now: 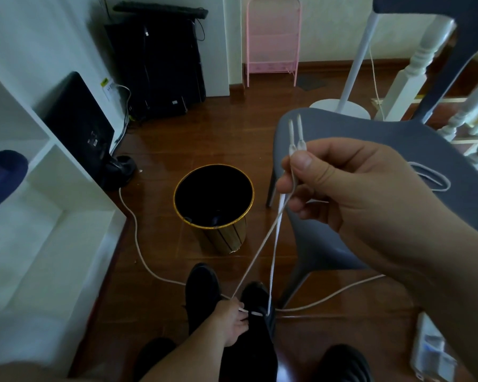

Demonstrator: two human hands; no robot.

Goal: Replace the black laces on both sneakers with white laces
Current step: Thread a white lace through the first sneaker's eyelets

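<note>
Two black sneakers stand on the wooden floor at the bottom centre, one (202, 290) to the left and one (255, 299) to the right. A white lace (262, 241) runs through the lowest eyelets of the right sneaker, and both strands rise taut to my right hand (351, 186). That hand pinches the two lace ends together, tips side by side above the fingers. My left hand (232, 321) rests on the right sneaker and holds it by the eyelets. Another white lace (431, 176) lies on the grey chair seat.
A black and gold waste bin (214, 208) stands open just beyond the sneakers. A grey chair (375, 150) is at the right, a white shelf unit (47, 205) at the left. A white cable (138, 241) snakes across the floor. Two dark slippers lie at the bottom edge.
</note>
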